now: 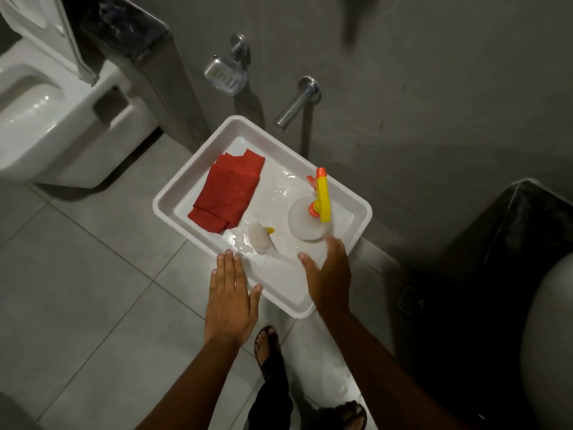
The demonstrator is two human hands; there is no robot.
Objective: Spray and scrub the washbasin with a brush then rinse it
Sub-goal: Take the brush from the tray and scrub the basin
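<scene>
Head view: a white rectangular washbasin (173,200) seen from above, with both bare hands at its near rim.
Spray bottle: a clear bottle with a yellow and orange trigger head (321,198) stands upright inside the basin, just beyond the right hand's fingertips and slightly to their left.
Bottle axis: roughly vertical, so it reads as foreshortened; the nozzle points away from the person, toward the wall.
Right hand: (328,274) open and spread, holding nothing, fingertips near the bottle's round base, blurred; contact cannot be told.
Left hand: (231,293) flat and open, empty, fingers together over the near-left rim, well apart from the bottle.
Brush: a small pale brush with a yellow tip (260,238) lies between the two hands, just ahead of them.
Red cloth: (228,193) folded, ahead of the left hand.
Tap: a wall spout (294,107) beyond the basin.
Judgement: the right hand is nearer the bottle, so a short forward reach looks enough.
</scene>
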